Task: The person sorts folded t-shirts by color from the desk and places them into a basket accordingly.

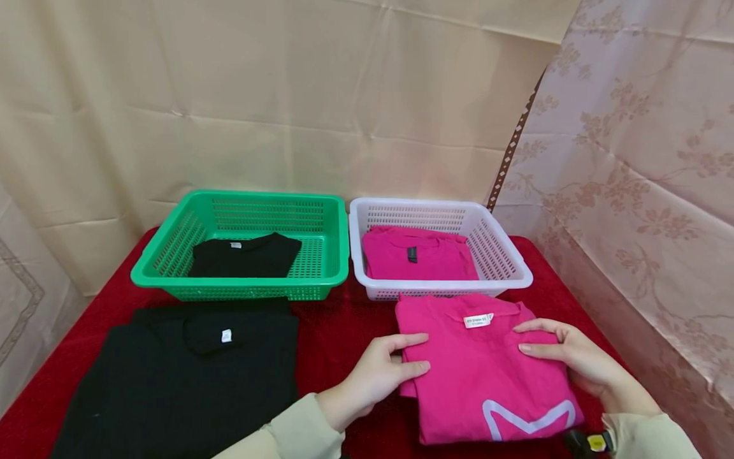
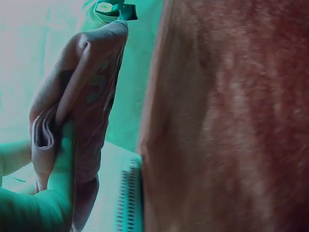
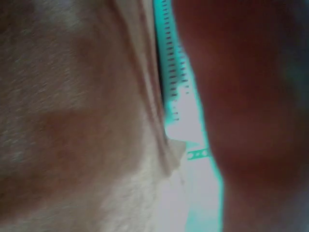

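A folded pink T-shirt (image 1: pixel 470 363) with a white neck label and a pale zigzag print is between my hands at the front right. My left hand (image 1: pixel 375 370) grips its left edge, with thumb and forefinger over the front. On the opposite side, my right hand (image 1: pixel 582 360) holds the right edge, two digits on top and the others hidden beneath. In the left wrist view the folded layers of the T-shirt (image 2: pixel 91 125) show beside the left hand (image 2: pixel 58 188), and the bundle is raised off the cloth. The right wrist view is too blurred to make out the fingers.
Behind the T-shirt stands a white basket (image 1: pixel 504 280) containing a folded pink garment (image 1: pixel 424 255). Left of it, a green basket (image 1: pixel 241 282) holds a folded black garment (image 1: pixel 246 258). A larger folded black shirt (image 1: pixel 189 376) lies on the red tablecloth (image 1: pixel 327 344). Curtains surround the table.
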The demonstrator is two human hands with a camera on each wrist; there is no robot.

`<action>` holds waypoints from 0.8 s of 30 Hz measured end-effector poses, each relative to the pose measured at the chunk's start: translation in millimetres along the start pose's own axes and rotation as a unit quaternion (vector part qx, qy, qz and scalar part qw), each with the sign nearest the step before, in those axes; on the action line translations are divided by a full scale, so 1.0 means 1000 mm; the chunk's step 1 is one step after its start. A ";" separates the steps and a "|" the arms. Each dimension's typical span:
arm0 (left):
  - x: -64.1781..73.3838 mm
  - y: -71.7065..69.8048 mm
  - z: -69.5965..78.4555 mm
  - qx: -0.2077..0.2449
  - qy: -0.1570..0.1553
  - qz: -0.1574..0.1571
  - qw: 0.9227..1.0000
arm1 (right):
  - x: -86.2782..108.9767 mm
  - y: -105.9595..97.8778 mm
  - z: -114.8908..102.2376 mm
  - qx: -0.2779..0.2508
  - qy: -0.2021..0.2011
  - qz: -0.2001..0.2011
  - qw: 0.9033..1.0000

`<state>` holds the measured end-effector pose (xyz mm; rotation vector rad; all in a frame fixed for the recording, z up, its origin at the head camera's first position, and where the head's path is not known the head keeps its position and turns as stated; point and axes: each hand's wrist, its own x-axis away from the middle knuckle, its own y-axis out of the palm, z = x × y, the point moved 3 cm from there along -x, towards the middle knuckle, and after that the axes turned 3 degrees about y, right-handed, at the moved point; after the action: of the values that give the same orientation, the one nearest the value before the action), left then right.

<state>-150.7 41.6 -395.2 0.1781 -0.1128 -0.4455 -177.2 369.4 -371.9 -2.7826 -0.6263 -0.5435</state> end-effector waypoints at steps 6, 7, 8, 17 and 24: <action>0.006 -0.002 0.022 0.006 0.010 -0.004 1.000 | 0.002 0.003 -0.020 0.008 -0.028 -0.005 1.000; 0.006 -0.003 0.025 0.008 0.014 -0.004 1.000 | 0.002 0.003 -0.023 0.010 -0.031 -0.003 0.999; 0.007 -0.003 0.029 0.008 0.019 -0.004 1.000 | 0.003 0.004 -0.027 0.012 -0.033 0.000 0.999; 0.000 -0.015 0.060 -0.029 0.063 0.016 0.997 | 0.001 0.010 -0.063 0.024 -0.071 0.050 0.996; -0.013 -0.029 0.080 -0.096 0.071 0.042 0.992 | -0.006 0.014 -0.087 0.020 -0.111 0.001 0.994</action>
<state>-186.3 10.2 -323.9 0.0151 0.0625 -0.3559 -202.3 328.1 -298.0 -2.8268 -0.6697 -0.2190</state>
